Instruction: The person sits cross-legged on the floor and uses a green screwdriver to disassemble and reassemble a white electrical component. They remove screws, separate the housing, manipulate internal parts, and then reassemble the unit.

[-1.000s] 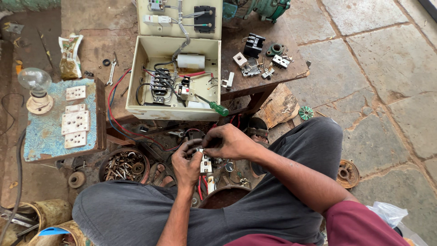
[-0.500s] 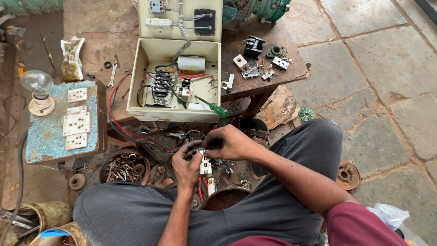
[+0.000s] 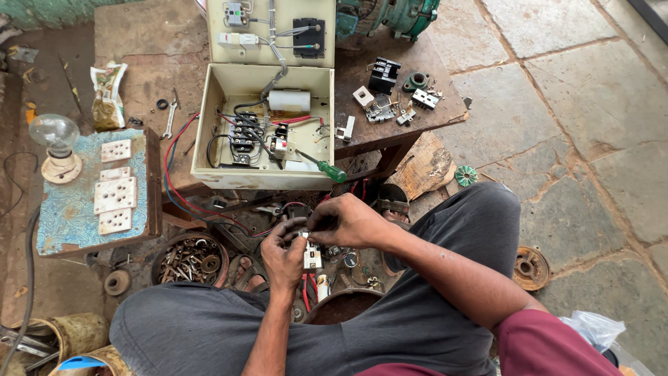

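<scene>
2 bare hands meet low in the head view, between the person's grey-trousered knees. The left hand (image 3: 284,254) wraps its grip around a small white electrical part (image 3: 311,255), holding it upright from below, with thumb and fingers closed against its side. The right hand (image 3: 346,221) comes in from above and to the right, its fingertips pinched narrowly together at the top of that same part; whether they hold a screw or only touch the part, I cannot tell. The part sits just above the lap, well below the edge of the worktop (image 3: 390,122).

On the worktop stands an open cream control box (image 3: 263,129), its lid folded back and fitted with switches. Inside lie black terminal blocks, a white cylinder and red and black wires. A green-handled screwdriver (image 3: 321,166) rests tilted on the box's front right corner, the handle hanging over the rim. To the right of the box, small black and metal components (image 3: 390,94) lie scattered near the worktop's edge.

To the left, a blue board (image 3: 69,202) carries 4 white sockets and a clear bulb (image 3: 56,136) in a holder. Below it, near the left knee, a round tin (image 3: 189,260) holds rusty bolts and nuts. A rusty wheel (image 3: 530,267) lies on the stone floor beyond the right knee.
</scene>
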